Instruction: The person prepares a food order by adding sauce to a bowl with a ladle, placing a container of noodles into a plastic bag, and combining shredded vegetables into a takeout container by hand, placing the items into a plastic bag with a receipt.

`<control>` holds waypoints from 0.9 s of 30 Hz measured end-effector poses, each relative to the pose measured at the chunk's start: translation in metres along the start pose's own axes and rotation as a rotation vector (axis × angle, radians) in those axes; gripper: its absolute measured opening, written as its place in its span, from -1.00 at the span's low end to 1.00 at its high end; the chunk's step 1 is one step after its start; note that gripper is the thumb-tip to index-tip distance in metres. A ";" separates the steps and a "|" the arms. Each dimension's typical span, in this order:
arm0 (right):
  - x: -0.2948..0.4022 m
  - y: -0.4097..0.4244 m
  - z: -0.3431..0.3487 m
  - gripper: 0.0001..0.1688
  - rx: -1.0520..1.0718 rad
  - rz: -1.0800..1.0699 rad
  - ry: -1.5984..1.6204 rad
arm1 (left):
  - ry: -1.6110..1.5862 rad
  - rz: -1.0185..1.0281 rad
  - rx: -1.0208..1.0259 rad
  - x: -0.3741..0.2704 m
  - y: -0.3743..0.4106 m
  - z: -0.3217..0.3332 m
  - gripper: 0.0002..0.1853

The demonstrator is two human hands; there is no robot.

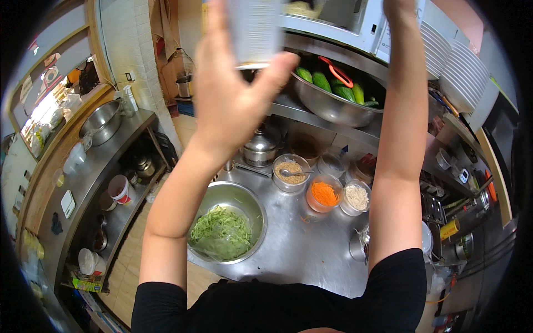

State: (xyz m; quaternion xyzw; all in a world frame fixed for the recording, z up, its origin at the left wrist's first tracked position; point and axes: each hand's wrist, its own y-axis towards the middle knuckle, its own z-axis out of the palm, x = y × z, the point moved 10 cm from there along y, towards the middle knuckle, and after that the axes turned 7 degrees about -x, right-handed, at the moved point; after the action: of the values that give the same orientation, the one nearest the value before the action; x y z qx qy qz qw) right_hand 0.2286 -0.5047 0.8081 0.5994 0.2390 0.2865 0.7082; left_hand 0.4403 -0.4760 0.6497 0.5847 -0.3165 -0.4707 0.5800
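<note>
My left hand [233, 91] is raised at the top and blurred, its thumb spread away from the fingers. A pale grey-white panel or box [256, 33] stands between thumb and fingers; whether I grip it cannot be told. My right forearm [404, 104] reaches up past the front of a white microwave oven [374, 29], and that hand is beyond the top edge. Below, a steel bowl [260, 200] holds shredded green vegetable [222, 227] with clear plastic film over part of it. Tubs of shredded carrot [325, 194], pale shreds [356, 197] and tan granules with a spoon [291, 171] stand behind.
On the shelf, a large steel basin [337, 108] holds cucumbers [321, 81] and a red-orange peeler [339, 75]. Stacked white plates [464, 75] stand at right. A lidded steel pot [260, 147] sits behind the bowl. The left counter carries another steel basin [100, 125] and a white scale [68, 204].
</note>
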 end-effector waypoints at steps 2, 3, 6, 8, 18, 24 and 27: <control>-0.106 0.005 0.046 -0.40 0.153 0.064 -0.430 | -0.171 -0.142 -0.074 0.017 0.005 -0.031 -0.36; -0.157 -0.010 0.073 -0.37 0.240 0.114 -0.596 | -0.224 -0.192 -0.092 0.027 0.004 -0.040 -0.45; -0.270 -0.051 0.129 -0.38 0.419 0.242 -0.412 | -0.229 -0.335 -0.148 0.058 -0.003 -0.072 -0.62; -0.290 -0.081 0.154 -0.17 0.367 0.409 -0.413 | -0.185 -0.397 -0.167 0.078 0.000 -0.101 -0.62; -0.035 -0.181 0.011 -0.68 0.035 0.430 0.387 | -0.524 -0.866 0.014 0.167 -0.107 -0.086 -0.46; 0.122 -0.418 -0.054 -0.37 0.834 0.942 0.360 | -0.872 -1.773 0.201 0.114 -0.325 -0.036 -0.42; 0.148 -0.509 -0.104 -0.30 0.540 1.527 0.311 | -0.857 -2.158 0.498 0.072 -0.455 -0.068 -0.42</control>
State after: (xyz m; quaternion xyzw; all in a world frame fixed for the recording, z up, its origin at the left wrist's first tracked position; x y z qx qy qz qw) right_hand 0.3254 -0.3882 0.2901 0.7000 -0.0781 0.7015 0.1086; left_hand 0.4488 -0.4585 0.1840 0.4405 0.0886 -0.7992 -0.3992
